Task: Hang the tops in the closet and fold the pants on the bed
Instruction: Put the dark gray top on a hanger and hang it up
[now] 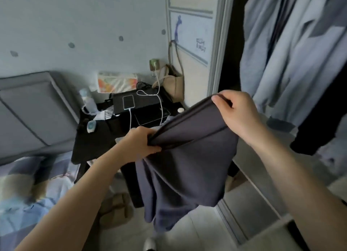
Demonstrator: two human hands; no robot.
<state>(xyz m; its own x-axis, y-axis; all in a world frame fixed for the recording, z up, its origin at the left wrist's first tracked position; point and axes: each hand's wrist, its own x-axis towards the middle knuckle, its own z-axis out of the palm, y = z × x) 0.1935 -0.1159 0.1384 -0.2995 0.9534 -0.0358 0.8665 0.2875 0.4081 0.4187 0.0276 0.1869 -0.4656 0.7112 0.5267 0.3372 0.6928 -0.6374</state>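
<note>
A dark grey garment [185, 164] hangs in the air in front of me, held up by both hands along its top edge. My left hand [139, 144] grips a bunched fold at the lower left of that edge. My right hand [237, 112] pinches the upper right end, thumb on top. The cloth drapes down toward the floor. On the right the open closet [229, 78] holds hanging light blue tops [285, 49] and a black garment [319, 126]. The bed [24, 190] with patterned bedding lies at the lower left.
A black bedside table [92, 138] stands behind the garment, carrying a phone [128, 102] on a white cable, a laptop, a bottle and small items. A beige bag [174, 83] hangs by the closet door. The grey headboard [32, 109] is at left. Slippers lie on the floor.
</note>
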